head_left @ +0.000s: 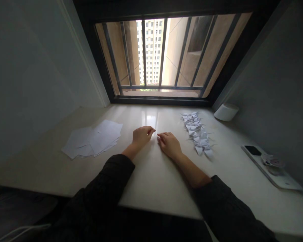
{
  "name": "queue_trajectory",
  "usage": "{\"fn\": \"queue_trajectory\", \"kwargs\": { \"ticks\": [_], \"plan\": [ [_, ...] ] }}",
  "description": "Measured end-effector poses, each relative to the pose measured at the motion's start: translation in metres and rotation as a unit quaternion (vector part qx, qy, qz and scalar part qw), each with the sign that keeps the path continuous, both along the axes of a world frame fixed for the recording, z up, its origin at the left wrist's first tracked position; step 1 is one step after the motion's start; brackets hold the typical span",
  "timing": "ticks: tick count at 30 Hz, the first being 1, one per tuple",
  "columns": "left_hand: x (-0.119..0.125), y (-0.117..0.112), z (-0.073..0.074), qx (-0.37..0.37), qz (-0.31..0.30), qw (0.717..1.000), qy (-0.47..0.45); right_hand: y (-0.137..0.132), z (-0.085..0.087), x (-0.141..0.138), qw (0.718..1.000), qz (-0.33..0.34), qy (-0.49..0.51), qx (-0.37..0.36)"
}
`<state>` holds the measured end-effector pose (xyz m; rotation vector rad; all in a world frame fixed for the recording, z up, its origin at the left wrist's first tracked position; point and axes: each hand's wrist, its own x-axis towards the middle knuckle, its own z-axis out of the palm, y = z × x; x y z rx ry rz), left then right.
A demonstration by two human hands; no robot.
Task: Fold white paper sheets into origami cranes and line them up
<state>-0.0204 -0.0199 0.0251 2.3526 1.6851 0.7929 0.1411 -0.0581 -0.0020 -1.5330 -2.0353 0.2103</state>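
Note:
Over the middle of the pale windowsill counter, my left hand [142,135] is closed, thumb and forefinger pinched together at the tips. Just to its right, my right hand [170,144] curls with its fingers closed and its tips facing the left hand across a small gap. Anything in either pinch is hidden or too small to make out. Loose white paper sheets [104,134] lie overlapping to the left of my hands. On the right, several small folded paper shapes with pointed tips [198,132] are lined up in rows.
A white rounded object [226,112] stands by the right wall. Along that wall lies a white phone [290,181] with a clear round attachment [274,162] on it. A dark-framed window [161,100] with bars outside closes off the back. The counter's front edge runs beneath my forearms.

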Motion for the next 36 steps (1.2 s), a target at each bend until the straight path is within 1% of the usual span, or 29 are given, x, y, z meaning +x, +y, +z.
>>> {"fn": "queue_trajectory", "kwargs": {
  "ticks": [2,3,6,9,11,12,14,17,23,25,27,29,30,31,32,33,34,35,36],
  "plan": [
    [-0.021,0.007,0.009,-0.010,0.031,0.998,0.045,-0.002,0.000,0.001,1.000,0.016,-0.014,-0.010],
    [-0.035,0.010,0.014,-0.022,0.056,0.996,0.060,-0.003,0.001,0.002,1.000,0.020,-0.019,-0.014],
    [-0.081,0.015,0.020,-0.086,0.155,0.978,0.108,-0.004,0.002,0.003,0.999,0.031,-0.035,-0.016],
    [-0.118,0.014,0.021,-0.159,0.262,0.937,0.167,-0.004,0.002,0.003,0.998,0.037,-0.049,-0.013],
    [-0.131,0.011,0.020,-0.203,0.336,0.904,0.172,-0.004,0.002,0.003,0.998,0.038,-0.051,-0.011],
    [-0.134,0.010,0.019,-0.220,0.355,0.892,0.170,-0.003,0.002,0.003,0.998,0.038,-0.051,-0.011],
    [-0.136,0.009,0.019,-0.242,0.373,0.881,0.164,-0.003,0.001,0.003,0.998,0.039,-0.052,-0.012],
    [-0.136,0.009,0.020,-0.249,0.366,0.883,0.158,-0.003,0.002,0.002,0.998,0.041,-0.055,-0.014],
    [-0.142,0.012,0.020,-0.234,0.363,0.887,0.165,-0.004,0.004,0.002,0.997,0.041,-0.061,-0.005],
    [-0.143,0.011,0.022,-0.227,0.372,0.886,0.158,-0.005,0.005,0.002,0.997,0.040,-0.061,-0.005],
    [-0.142,0.011,0.026,-0.198,0.386,0.891,0.136,-0.004,0.005,0.002,0.997,0.041,-0.060,-0.005],
    [-0.138,0.010,0.031,-0.139,0.377,0.912,0.083,-0.004,0.004,0.002,0.997,0.042,-0.057,-0.005],
    [-0.133,0.010,0.032,-0.103,0.346,0.932,0.037,-0.004,0.003,0.002,0.998,0.043,-0.053,-0.005],
    [-0.128,0.010,0.033,-0.048,0.292,0.955,-0.027,-0.003,0.002,0.002,0.998,0.041,-0.045,-0.003],
    [-0.120,0.011,0.033,-0.011,0.237,0.966,-0.107,-0.003,0.001,0.002,0.999,0.039,-0.033,0.001],
    [-0.110,0.011,0.031,0.002,0.181,0.963,-0.200,-0.002,0.001,0.001,0.999,0.036,-0.016,0.007],
    [-0.099,0.011,0.028,-0.004,0.126,0.946,-0.298,-0.002,0.000,0.001,0.999,0.034,0.006,0.013],
    [-0.086,0.010,0.024,-0.025,0.071,0.916,-0.393,-0.001,0.000,0.000,0.999,0.032,0.036,0.020],
    [-0.073,0.009,0.020,-0.051,0.024,0.878,-0.475,-0.001,0.001,-0.001,0.997,0.031,0.073,0.027]
  ]
}}
